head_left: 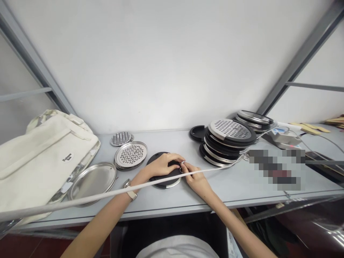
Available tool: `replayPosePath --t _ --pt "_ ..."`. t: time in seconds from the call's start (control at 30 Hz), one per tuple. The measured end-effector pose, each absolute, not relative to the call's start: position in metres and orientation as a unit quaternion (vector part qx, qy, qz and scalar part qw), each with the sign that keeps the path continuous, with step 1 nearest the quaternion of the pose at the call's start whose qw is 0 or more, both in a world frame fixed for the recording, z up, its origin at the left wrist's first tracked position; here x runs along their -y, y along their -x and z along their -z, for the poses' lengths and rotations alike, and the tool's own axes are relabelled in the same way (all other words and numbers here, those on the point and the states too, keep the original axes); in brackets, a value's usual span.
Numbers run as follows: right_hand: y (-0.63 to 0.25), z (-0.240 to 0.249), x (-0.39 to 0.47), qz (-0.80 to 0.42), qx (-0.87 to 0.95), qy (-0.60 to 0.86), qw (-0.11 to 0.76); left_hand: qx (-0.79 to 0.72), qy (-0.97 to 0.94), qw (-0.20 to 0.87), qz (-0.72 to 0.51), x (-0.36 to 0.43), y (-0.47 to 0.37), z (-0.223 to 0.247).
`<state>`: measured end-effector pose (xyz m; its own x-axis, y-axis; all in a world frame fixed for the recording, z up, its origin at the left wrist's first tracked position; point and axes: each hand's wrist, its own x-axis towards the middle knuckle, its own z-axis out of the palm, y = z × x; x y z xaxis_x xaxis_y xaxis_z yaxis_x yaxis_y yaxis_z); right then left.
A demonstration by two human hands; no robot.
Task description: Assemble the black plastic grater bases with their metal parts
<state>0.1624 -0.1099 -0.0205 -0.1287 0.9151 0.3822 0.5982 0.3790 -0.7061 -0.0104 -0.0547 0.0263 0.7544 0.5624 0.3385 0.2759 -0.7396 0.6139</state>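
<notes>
A black round disc (164, 184) with a metal rim lies on the grey table in front of me. My left hand (163, 164) rests over its upper part, thumb and fingers brought together at the right edge. From the right, my right hand (197, 181) meets it there, its fingertips pinched. Between the fingertips a small shiny ring-like piece (181, 170) shows in part; the fingers hide the rest, and I cannot tell which hand grips it. Left of the disc are perforated metal grater plates (131, 154) in a low stack and a plain metal plate (94, 181).
A tall stack of black-and-metal discs (228, 143) stands right, with another stack (254, 120) behind. Far left is a cream bag (51, 150). A pale cable (107, 194) crosses the view before my wrists. Small grater discs (121, 138) lie near the wall.
</notes>
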Motion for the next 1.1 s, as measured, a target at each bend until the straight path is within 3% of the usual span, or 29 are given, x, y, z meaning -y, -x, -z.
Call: replayPosePath --t 0.43,0.83,1.1 --pt "-0.159 0.022 0.118 -0.151 0.742 0.559 0.337 -0.219 -0.895 0.287 -0.26 0.054 0.01 -0.023" --pt "-0.157 0.017 0.12 -0.157 0.741 0.563 0.331 -0.221 -0.893 0.288 -0.267 0.054 0.011 -0.021" --pt "-0.162 0.021 0.116 -0.185 0.711 0.575 0.36 -0.291 -0.901 0.224 -0.231 0.055 0.02 -0.034"
